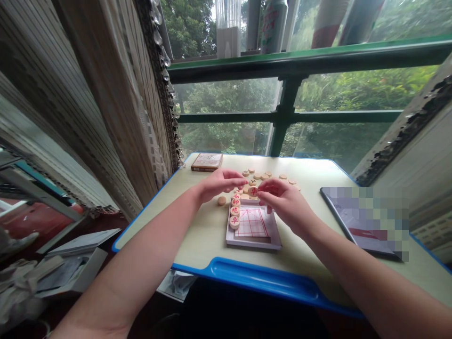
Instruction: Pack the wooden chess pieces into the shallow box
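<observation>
Between the thumb and fingers of my right hand [284,197] is a Chinese chess piece [253,191], its red character facing me. My left hand [224,181] hovers above the pieces to the left, its fingers reaching rightward and apparently holding nothing. Below both hands lies a shallow white box [253,246] with a red-lined paper board [252,223] inside. Along the box's left side runs a column of red-marked round pieces [234,222]. Behind the box, more wooden pieces [257,176] are scattered, partly hidden by my hands. One loose piece [221,201] lies left of the box.
The blue-edged table [165,235] has a moulded trough [261,278] in front. A flat box [206,161] sits at the back left, and a tablet-like device [363,223] at the right. Curtains [106,84] flank the window. Cans and cups stand on the green-framed ledge.
</observation>
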Available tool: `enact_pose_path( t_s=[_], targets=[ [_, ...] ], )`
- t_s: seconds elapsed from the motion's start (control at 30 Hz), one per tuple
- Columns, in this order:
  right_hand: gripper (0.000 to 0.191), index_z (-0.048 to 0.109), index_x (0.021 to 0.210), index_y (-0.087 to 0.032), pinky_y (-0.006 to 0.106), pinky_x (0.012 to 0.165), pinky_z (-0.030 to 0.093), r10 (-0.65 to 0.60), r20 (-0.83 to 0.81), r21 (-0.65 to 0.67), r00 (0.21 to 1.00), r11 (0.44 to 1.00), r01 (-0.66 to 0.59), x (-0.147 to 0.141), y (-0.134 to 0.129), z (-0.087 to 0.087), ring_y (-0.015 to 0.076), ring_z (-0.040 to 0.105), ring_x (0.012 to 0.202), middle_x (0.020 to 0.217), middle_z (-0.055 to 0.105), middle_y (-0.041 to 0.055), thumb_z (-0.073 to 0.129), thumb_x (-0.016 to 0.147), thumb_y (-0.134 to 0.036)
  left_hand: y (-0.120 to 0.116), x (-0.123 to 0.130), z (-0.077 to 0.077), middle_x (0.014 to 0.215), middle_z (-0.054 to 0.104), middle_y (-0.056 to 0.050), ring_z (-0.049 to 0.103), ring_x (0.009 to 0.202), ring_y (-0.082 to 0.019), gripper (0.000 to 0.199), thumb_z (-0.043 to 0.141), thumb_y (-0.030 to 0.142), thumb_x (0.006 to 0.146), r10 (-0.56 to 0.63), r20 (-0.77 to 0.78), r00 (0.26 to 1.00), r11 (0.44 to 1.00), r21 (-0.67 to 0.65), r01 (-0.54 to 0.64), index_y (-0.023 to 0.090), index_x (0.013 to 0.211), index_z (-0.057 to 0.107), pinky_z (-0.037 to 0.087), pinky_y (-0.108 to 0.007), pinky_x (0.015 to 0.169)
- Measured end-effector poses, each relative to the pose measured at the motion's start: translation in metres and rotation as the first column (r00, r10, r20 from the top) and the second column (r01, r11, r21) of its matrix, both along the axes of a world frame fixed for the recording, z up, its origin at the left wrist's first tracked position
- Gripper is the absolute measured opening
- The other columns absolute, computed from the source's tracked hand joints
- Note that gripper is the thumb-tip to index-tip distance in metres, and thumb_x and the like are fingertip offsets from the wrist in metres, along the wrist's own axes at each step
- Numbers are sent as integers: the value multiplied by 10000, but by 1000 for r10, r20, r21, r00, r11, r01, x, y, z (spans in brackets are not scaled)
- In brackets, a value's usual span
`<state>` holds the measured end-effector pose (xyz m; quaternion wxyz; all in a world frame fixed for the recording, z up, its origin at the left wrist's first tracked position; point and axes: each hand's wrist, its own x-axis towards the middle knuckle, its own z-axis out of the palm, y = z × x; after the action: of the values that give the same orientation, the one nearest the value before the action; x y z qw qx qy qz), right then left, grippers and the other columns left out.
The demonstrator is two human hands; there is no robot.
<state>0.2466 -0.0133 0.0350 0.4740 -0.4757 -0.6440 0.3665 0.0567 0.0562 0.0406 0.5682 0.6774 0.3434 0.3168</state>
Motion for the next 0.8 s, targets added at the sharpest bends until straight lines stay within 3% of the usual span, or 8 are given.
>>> enact_pose_path(
  t_s=[0.13, 0.23, 0.3, 0.5, 0.63, 0.8],
  targets=[
    [119, 620, 810, -188, 264, 596, 474, 0, 357, 54, 934, 998, -21, 2, -8, 11, 148, 620, 665, 753, 683, 27, 611, 739, -284, 6, -5, -1, 580, 559, 3, 346, 486, -41, 325, 705, 394, 647, 77, -151, 986, 996, 55, -70, 92, 769, 696, 236, -205, 461],
    [106, 663, 792, -224, 250, 541, 423, 59, 653, 19, 755, 995, -93, 2, -12, 13, 141, 590, 598, 719, 691, 3, 625, 727, -298, 6, -5, -2, 614, 571, -13, 346, 480, -40, 348, 677, 408, 666, 19, -188, 982, 1000, 13, -17, 87, 796, 700, 237, -207, 460],
    [78, 684, 757, -238, 237, 523, 396, 64, 754, 25, 653, 992, -125, 3, -11, 10, 139, 586, 594, 717, 698, -3, 627, 723, -278, 5, -5, -1, 638, 576, -19, 335, 471, -36, 368, 660, 422, 679, 5, -171, 985, 1000, -12, -7, 85, 821, 701, 230, -206, 453],
    [139, 735, 746, -254, 234, 478, 353, 43, 856, 49, 515, 986, -162, 7, -7, 4, 142, 565, 544, 684, 691, 36, 622, 753, -335, 7, -16, 3, 567, 550, -22, 360, 478, -47, 355, 681, 419, 670, -82, -250, 965, 996, -48, 73, 79, 765, 717, 238, -210, 458],
    [142, 743, 791, -257, 253, 533, 391, 69, 865, 52, 497, 973, -226, 9, -8, 6, 179, 588, 649, 723, 700, 46, 652, 736, -350, 14, -22, 0, 568, 536, -14, 336, 466, -44, 352, 665, 429, 682, -37, -246, 968, 999, -24, 32, 98, 784, 724, 219, -212, 448],
    [133, 745, 758, -248, 265, 550, 398, 62, 857, 112, 511, 946, -303, 11, -8, 5, 186, 569, 674, 678, 690, 43, 663, 738, -351, 11, -18, -5, 499, 453, 17, 334, 462, -53, 386, 705, 471, 632, 29, -390, 920, 999, 27, -19, 97, 722, 722, 231, -214, 438]
  ],
)
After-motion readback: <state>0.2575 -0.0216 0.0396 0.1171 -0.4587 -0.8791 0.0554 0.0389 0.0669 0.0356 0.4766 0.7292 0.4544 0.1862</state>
